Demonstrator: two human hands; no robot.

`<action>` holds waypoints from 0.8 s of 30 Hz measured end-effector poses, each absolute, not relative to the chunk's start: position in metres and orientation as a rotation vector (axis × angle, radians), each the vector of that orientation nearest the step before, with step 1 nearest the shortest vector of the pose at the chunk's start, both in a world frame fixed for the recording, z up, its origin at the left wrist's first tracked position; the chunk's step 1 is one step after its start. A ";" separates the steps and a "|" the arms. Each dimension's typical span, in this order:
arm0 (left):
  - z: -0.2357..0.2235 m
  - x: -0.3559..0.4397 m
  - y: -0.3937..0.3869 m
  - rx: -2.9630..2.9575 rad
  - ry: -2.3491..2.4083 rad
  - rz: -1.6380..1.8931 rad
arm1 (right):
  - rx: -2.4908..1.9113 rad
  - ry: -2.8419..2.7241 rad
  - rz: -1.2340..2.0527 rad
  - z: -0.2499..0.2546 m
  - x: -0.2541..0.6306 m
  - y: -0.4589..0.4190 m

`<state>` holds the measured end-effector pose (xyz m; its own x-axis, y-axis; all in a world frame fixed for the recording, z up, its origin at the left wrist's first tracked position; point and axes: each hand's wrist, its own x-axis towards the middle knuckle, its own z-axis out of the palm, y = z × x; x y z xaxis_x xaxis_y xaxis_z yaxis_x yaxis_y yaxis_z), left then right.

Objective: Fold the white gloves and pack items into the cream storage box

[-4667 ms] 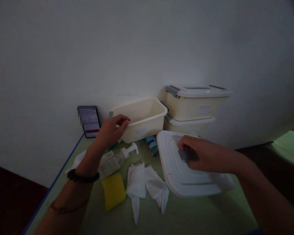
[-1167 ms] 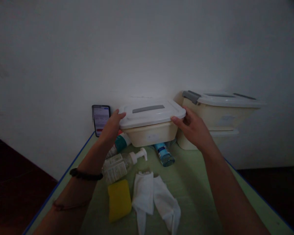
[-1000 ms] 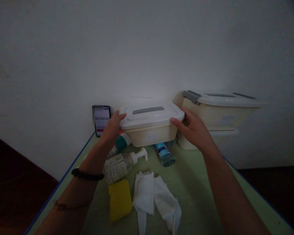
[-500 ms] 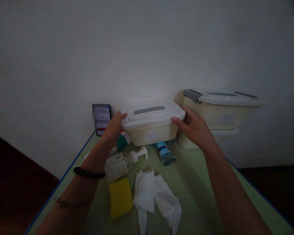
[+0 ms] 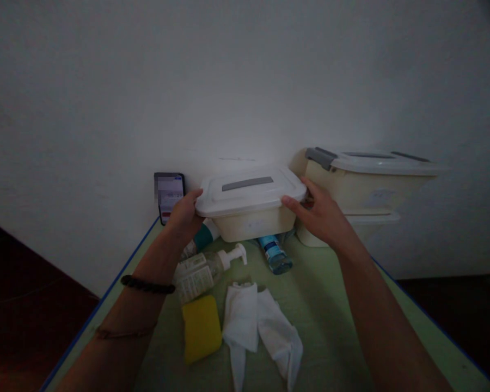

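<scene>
A cream storage box (image 5: 255,222) with a white lid (image 5: 245,193) and a grey handle strip stands near the wall. My left hand (image 5: 185,212) grips the lid's left end, thumb at the rim and the other fingers hidden beneath it. At the right end my right hand (image 5: 318,209) holds the rim, its thumb on the front corner and fingers round the side. Under and before the box lie a blue bottle (image 5: 275,256) and a white-and-teal container (image 5: 204,235), both partly covered. A clear pump bottle (image 5: 198,275) rests on its side nearer to me.
A yellow sponge (image 5: 202,328) and white gloves or cloths (image 5: 261,329) lie at the front of the green table (image 5: 322,316). A phone (image 5: 171,197) leans on the wall at left. Larger cream boxes (image 5: 367,190) are stacked at right.
The lid has shifted slightly left and its left end tilts a little down. My left hand has moved from the lid's edge to a grip around its left end; my right hand followed slightly left.
</scene>
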<state>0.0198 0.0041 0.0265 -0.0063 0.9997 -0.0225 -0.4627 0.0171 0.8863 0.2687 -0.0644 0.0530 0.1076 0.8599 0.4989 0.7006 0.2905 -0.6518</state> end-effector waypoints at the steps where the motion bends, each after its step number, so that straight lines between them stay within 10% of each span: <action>1: 0.028 0.020 0.004 0.802 0.873 1.399 | -1.462 -1.623 0.200 0.053 0.267 -0.065; 24: 0.100 0.005 -0.050 0.932 0.967 1.366 | -1.635 -1.737 -0.072 0.112 0.265 -0.127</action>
